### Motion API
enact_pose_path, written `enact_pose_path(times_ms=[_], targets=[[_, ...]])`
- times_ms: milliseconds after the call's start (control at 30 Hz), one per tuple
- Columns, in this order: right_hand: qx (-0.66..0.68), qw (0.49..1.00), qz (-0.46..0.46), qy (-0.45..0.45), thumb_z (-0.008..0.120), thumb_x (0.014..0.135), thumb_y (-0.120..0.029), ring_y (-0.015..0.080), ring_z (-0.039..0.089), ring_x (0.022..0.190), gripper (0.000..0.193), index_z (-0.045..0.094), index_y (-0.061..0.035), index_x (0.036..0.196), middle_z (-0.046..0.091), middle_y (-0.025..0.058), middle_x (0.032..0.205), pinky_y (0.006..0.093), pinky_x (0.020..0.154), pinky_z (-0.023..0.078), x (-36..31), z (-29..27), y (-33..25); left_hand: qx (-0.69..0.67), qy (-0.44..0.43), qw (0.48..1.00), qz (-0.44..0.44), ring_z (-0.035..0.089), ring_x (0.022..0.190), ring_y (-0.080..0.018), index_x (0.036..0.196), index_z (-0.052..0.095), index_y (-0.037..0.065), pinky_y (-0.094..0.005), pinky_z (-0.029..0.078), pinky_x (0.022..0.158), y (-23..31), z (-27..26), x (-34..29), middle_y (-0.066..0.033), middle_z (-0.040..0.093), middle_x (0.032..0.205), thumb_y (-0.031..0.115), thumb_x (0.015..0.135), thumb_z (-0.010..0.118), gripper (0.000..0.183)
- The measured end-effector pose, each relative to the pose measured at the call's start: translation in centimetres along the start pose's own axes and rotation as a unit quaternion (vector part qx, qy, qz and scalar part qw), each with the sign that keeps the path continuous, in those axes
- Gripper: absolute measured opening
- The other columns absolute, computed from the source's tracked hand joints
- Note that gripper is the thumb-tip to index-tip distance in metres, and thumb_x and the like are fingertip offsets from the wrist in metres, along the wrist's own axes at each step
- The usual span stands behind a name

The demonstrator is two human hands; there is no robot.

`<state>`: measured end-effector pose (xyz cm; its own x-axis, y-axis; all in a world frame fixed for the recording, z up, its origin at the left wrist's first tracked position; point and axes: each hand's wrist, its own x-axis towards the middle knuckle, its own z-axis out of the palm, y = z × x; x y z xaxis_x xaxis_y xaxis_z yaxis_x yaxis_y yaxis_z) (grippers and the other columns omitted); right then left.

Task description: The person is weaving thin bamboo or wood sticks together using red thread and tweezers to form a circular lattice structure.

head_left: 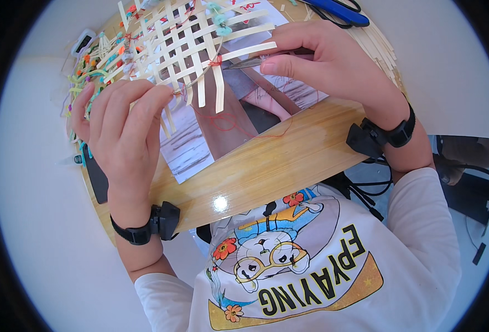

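Shirt [413, 252]: one row of large black capitals with yellow edging, readable, upside down in this view. Printed sheets [186, 152]: red script near the top of the view; small dark script at right, illegible. White device [84, 42]: markings too small to read.

Woven lattice [190, 47]: pale cream strips in an open checkered pattern, bound with red thread [222, 119] and trimmed with a mint-green tuft [220, 23]. Printed sheets [185, 148]: grey-and-white streaks beside brown and pink areas. Pointed tool [245, 63]: metallic grey. Yarn heap [82, 84]: mixed green, orange and turquoise. Scissors handle [348, 15]: blue and black. Tabletop [266, 169]: honey-yellow with wood grain. Wrist straps [131, 232]: black. Shirt [424, 213]: white, its cartoon print combining red-orange flowers, yellow-rimmed glasses, black lettering and gold panels
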<state>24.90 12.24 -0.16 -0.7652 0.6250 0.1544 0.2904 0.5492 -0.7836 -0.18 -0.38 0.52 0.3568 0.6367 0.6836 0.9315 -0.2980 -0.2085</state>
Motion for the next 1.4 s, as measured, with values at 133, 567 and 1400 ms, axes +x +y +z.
enact_pose_path(times_ms=[133, 567, 1400], targets=[[-0.013, 1.000, -0.012, 0.011, 0.069, 0.082, -0.027, 0.0134, 0.060, 0.071, 0.032, 0.070, -0.0025, 0.102, 0.068, 0.0087, 0.082, 0.0255, 0.063, 0.047, 0.3, -0.2, 1.2, -0.008, 0.005, 1.000, -0.008, 0.060, 0.083, -0.0152, 0.084, 0.066, 0.018, -0.0365, 0.035, 0.098, -0.1, 0.2, 0.2, 0.0036, 0.062, 0.083, 0.004, 0.071, 0.069, 0.020], [0.179, 0.978, -0.012, 0.107, 0.062, 0.091, -0.026, 0.0069, 0.059, 0.090, 0.033, 0.064, -0.0006, 0.113, 0.067, 0.0029, 0.096, 0.0216, 0.077, 0.047, 0.4, -2.5, 1.2, -0.014, 0.027, 1.000, 0.000, 0.061, 0.085, -0.0152, 0.087, 0.066, 0.018, -0.0375, 0.034, 0.098, 0.0, -0.4, -0.3, 0.0032, 0.062, 0.085, 0.002, 0.068, 0.069, 0.025], [0.405, 0.900, 0.107, 0.121, 0.066, 0.089, -0.022, 0.0014, 0.027, 0.050, 0.026, 0.063, -0.0018, 0.105, 0.042, -0.0081, 0.066, 0.0202, 0.045, 0.022, 1.2, 0.9, 0.1, -0.568, 0.026, 0.740, -0.359, 0.055, 0.108, -0.0171, 0.124, 0.047, -0.001, -0.0321, 0.043, 0.091, 0.1, 1.5, -1.5, -0.0121, 0.056, 0.123, 0.028, 0.079, 0.077, 0.061]])
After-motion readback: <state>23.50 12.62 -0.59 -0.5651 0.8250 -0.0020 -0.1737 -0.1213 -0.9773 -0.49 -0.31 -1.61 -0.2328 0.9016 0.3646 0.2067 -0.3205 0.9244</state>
